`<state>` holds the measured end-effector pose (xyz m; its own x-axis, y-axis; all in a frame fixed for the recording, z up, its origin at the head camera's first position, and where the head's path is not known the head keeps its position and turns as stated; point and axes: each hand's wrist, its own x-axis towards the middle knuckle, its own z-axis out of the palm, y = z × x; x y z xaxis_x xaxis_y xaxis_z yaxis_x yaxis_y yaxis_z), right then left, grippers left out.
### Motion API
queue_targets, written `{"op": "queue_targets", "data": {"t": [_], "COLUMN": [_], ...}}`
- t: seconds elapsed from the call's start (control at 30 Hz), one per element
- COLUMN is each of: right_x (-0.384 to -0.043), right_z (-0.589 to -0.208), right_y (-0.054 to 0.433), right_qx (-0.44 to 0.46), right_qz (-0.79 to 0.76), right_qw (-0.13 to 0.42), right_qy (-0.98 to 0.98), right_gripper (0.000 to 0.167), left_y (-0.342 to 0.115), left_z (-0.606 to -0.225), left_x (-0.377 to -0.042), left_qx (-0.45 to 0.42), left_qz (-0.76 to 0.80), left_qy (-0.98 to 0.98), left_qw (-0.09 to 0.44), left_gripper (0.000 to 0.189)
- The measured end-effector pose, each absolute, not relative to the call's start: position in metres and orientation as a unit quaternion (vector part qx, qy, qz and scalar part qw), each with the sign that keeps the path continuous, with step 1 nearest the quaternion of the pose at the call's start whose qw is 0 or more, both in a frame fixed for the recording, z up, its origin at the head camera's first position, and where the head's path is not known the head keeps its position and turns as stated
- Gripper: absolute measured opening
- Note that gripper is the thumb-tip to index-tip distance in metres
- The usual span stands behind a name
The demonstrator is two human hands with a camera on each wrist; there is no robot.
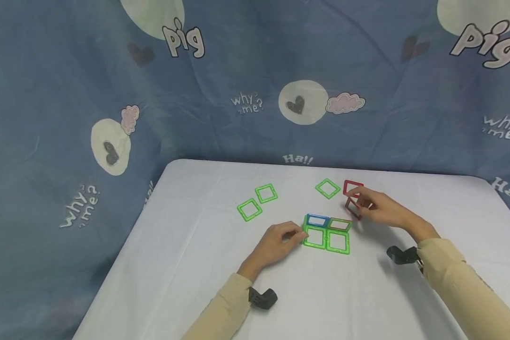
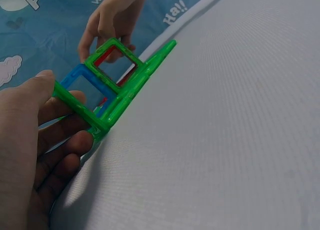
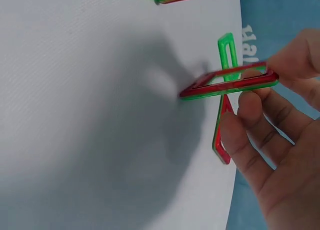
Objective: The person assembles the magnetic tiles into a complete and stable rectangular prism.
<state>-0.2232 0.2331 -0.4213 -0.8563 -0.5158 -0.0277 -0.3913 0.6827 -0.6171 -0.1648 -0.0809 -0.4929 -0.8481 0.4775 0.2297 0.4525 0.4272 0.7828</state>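
On the white table stands a small build of square magnetic tile frames: two green tiles (image 1: pixel 337 252) lie flat in front, with a blue tile (image 1: pixel 318 216) and a green-and-red tile (image 1: pixel 340 219) raised along the back. Another green tile (image 2: pixel 77 106) stands at the left end. My left hand (image 1: pixel 278 243) pinches that end tile, thumb on one side and fingers on the other. Right of the build, my right hand (image 1: pixel 382 208) holds a red tile (image 3: pixel 235 83) with a green underside by one edge, tilted over the table.
A second red tile (image 1: pixel 354 182) lies just beyond my right hand, with a green tile (image 1: pixel 321 183) to its left. Two more green tiles, one nearer (image 1: pixel 242 214) and one farther (image 1: pixel 263 186), lie at the back left. A blue printed cloth (image 1: pixel 238 137) hangs behind the table.
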Motion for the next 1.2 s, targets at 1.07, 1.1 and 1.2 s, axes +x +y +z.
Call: {"op": "queue_targets", "data": {"t": [1.07,1.1,1.2], "right_x": [-0.167,-0.164,-0.155], "right_z": [-0.442,-0.445,-0.455], "right_y": [0.262,0.262,0.262], "right_qx": [-0.172,-0.167,-0.148], "right_qz": [-0.448,-0.460,-0.477], "right_qw": [0.040,0.037,0.033], "right_qy": [0.876,0.871,0.866], "right_gripper": [0.036,0.036,0.037], "left_y": [-0.075,-0.075,-0.074], "left_z": [-0.496,-0.497,-0.496], "left_x": [-0.147,-0.147,-0.145], "left_qx": [0.289,0.296,0.301], "left_qz": [0.438,0.430,0.415], "left_qy": [0.851,0.853,0.859], "left_qw": [-0.002,-0.008,-0.016], "left_gripper": [0.019,0.019,0.020]}}
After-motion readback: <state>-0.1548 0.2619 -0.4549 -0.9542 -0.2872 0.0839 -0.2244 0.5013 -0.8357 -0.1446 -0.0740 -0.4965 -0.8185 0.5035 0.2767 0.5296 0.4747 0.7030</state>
